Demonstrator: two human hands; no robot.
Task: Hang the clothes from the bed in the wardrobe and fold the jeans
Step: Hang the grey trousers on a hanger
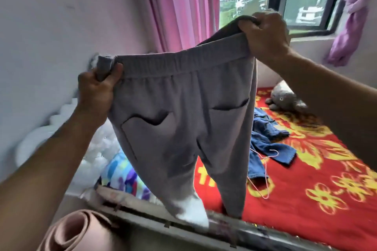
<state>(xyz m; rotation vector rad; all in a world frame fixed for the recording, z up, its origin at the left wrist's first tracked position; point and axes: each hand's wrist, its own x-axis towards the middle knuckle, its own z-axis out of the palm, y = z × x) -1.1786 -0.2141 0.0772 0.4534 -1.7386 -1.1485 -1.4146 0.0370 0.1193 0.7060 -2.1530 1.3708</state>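
A pair of grey trousers [183, 124] with an elastic waistband and two back pockets hangs in the air above the bed, legs dangling down to the bed's edge. My left hand [98, 89] grips the left end of the waistband. My right hand [265, 34] grips the right end, held higher. Behind the trousers, blue jeans [267, 140] lie crumpled on the red bedspread [316, 179]. A thin pink wire hanger [265, 169] lies on the jeans and the bedspread.
A grey plush toy [285, 98] sits at the far end of the bed below the window. A colourful spotted cloth [122, 175] and white padding lie along the wall at left. A rolled pink mat [77, 232] stands at the bottom left. Pink curtains [183, 6] hang behind.
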